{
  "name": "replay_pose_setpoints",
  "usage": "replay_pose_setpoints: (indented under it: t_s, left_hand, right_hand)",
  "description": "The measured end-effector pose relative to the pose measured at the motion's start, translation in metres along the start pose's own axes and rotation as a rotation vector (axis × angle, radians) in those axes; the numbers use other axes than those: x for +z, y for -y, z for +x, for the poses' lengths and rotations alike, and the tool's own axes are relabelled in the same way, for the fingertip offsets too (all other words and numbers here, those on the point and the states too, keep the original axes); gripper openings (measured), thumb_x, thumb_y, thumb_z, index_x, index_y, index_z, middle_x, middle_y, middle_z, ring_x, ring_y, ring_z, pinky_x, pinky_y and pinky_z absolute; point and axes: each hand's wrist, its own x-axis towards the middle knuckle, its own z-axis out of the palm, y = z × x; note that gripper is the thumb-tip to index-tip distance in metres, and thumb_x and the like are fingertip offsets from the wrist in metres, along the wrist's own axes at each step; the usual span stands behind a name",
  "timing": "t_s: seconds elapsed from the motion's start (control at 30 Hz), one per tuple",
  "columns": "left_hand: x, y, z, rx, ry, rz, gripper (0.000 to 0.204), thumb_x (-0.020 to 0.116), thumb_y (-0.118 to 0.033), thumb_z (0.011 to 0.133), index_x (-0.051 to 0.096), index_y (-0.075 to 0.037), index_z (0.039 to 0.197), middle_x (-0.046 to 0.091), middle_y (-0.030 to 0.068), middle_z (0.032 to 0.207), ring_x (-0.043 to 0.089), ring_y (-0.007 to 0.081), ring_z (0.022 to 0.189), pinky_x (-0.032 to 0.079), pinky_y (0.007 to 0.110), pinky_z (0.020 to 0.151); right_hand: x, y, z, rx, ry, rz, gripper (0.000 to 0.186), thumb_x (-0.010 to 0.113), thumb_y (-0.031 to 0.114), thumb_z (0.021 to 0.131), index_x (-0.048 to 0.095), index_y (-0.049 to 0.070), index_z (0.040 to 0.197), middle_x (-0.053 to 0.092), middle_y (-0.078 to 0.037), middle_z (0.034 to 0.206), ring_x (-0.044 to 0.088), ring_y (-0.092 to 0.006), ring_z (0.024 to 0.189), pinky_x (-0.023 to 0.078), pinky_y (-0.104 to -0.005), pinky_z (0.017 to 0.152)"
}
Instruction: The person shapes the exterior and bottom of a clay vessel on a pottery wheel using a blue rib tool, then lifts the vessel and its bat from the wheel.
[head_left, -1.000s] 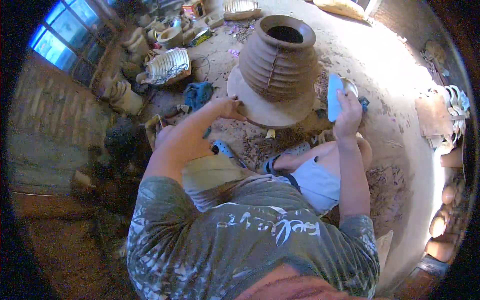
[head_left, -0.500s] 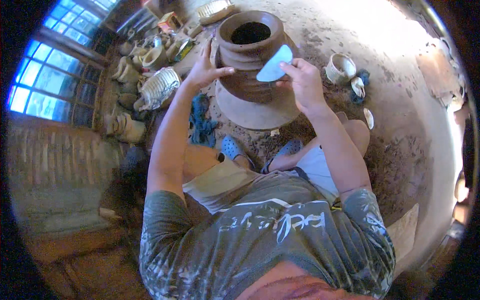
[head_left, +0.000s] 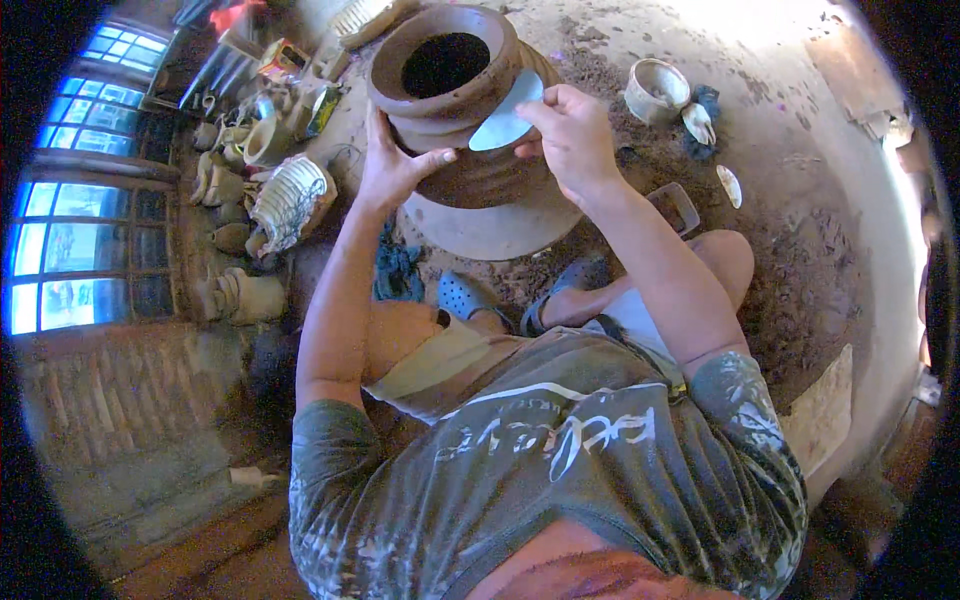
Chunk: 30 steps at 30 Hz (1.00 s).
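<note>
A big brown clay pot (head_left: 455, 140) with a thick rounded rim and dark mouth stands on a pale round base (head_left: 480, 232) in front of me. My right hand (head_left: 575, 138) pinches a thin, light-blue, half-moon potter's rib (head_left: 507, 112), which lies against or just before the pot's right neck. On the pot's left side, my left hand (head_left: 392, 165) rests with its thumb stretched across the front and its fingers pointing up along the wall. Its fingertips are partly hidden by the pot.
Left of the pot are a ribbed whitish container (head_left: 290, 205) and several small clay pots (head_left: 265, 142). A clay-smeared tub (head_left: 657, 92) stands right, beside a dark cloth (head_left: 708, 115). Dark netting (head_left: 398, 265) lies near my left foot. Clay crumbs cover the floor.
My left hand has come down onto the pot's side, and my right hand has brought the rib closer to its neck. The view has shifted, so the pot appears farther up and left.
</note>
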Motion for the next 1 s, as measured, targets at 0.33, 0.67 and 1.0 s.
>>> replay_pose_setpoints:
  t_s: [0.33,0.67,1.0]
  left_hand:
    - [0.01,-0.015,-0.01,0.036,-0.053,0.296,0.139,0.104,-0.05,0.058,0.025,0.002,0.159,0.039,0.0241,0.155,0.04,0.0405,0.147,0.035,0.051,0.123]
    - [0.015,-0.016,-0.015,-0.005,-0.07,0.386,0.144,0.104,-0.048,0.057,0.02,0.006,0.16,0.035,0.0274,0.157,0.037,0.0433,0.148,0.033,0.052,0.124]
    - [0.016,-0.003,-0.017,0.026,-0.121,0.359,0.144,0.104,-0.049,0.056,0.021,0.006,0.16,0.034,0.0273,0.157,0.037,0.0418,0.148,0.032,0.051,0.125]
  right_hand:
    - [0.001,0.022,0.018,0.05,0.056,0.032,0.008,0.072,0.01,0.097,0.067,0.004,0.095,0.072,-0.005,0.089,0.07,-0.0137,0.075,0.06,-0.0286,0.064]
    - [0.005,0.016,0.011,0.027,0.084,0.222,0.011,0.072,0.009,0.098,0.07,-0.001,0.1,0.072,-0.008,0.092,0.071,-0.0179,0.083,0.064,-0.0327,0.07]
    - [-0.003,-0.002,0.014,0.098,0.173,0.431,0.012,0.068,0.012,0.103,0.072,0.005,0.11,0.076,-0.004,0.101,0.072,-0.0125,0.09,0.061,-0.0277,0.075]
